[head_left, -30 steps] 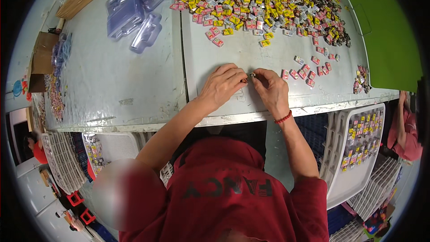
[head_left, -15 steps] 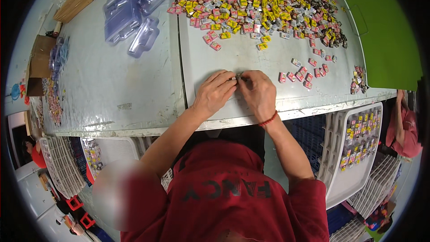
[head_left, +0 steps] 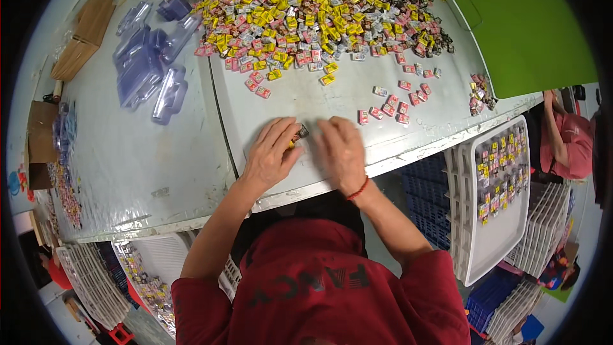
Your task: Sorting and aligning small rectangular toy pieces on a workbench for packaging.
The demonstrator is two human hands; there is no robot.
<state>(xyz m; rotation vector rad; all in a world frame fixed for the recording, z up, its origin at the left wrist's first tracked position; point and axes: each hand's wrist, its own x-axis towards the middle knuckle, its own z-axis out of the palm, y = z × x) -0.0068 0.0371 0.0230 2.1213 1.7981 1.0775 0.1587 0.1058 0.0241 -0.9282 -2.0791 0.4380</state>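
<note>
At the near edge of the table (head_left: 191, 172), the left hand (head_left: 269, 154) lies with its fingers bent and close to the thumb; between them it appears to hold a small piece (head_left: 302, 132), dark with something yellow beside it. Whether this is one piece or two, I cannot tell. The right hand (head_left: 343, 153) is just beside, on the right of the piece, and is blurred. Its fingers point away from the body and seem partly bent, but how far they are open, and whether they have hold of anything, I cannot tell.

In my judgement, the step in hand is fine handling of this piece with the fingertips. The next move would call for the left grip to be kept steady and for the right fingertips to be placed exactly. Beyond the hands is a large pile (head_left: 306, 19) of mixed pieces; some pink boxes (head_left: 403, 108) lie apart, to the right.
</note>
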